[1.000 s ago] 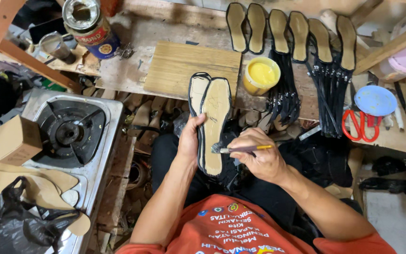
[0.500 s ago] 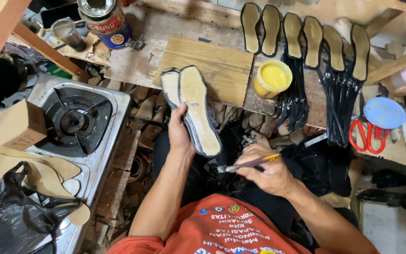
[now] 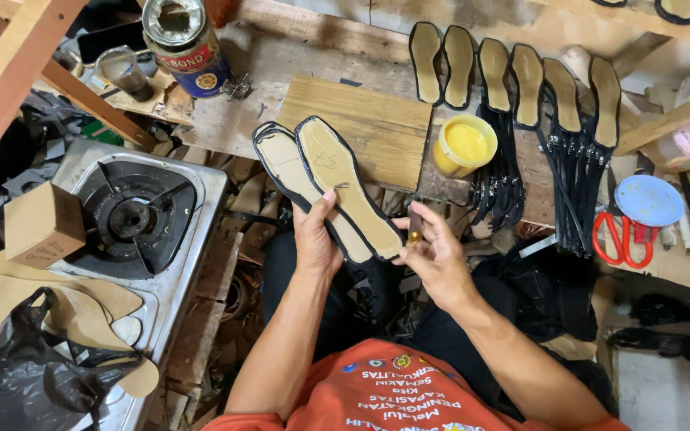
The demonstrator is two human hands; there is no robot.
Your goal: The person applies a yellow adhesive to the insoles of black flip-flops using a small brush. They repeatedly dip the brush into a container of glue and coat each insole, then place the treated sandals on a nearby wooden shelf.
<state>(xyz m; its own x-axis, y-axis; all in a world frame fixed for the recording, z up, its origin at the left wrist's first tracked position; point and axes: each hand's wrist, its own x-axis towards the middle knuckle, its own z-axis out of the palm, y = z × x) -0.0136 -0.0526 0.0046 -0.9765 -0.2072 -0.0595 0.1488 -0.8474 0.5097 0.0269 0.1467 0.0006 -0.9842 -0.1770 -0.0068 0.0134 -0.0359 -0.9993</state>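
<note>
My left hand (image 3: 315,237) grips two tan shoe insoles with black edging (image 3: 325,185), fanned out and tilted toward the upper left. My right hand (image 3: 434,257) is closed on a small brush (image 3: 414,226) and touches the lower end of the nearer insole. A yellow pot of glue (image 3: 463,145) stands on the bench just beyond my right hand, beside a bare wooden board (image 3: 361,128).
A row of several black-edged soles with straps (image 3: 513,88) hangs along the back bench. Red scissors (image 3: 621,238) and a blue lid (image 3: 648,200) lie right. A gas stove (image 3: 133,217), small cardboard box (image 3: 41,225), tan cutouts, a black bag and a tin can (image 3: 184,44) are left.
My left hand has swung the insoles leftward and lowered them. My right hand moved up from my lap to their lower end, the brush now pointing upward.
</note>
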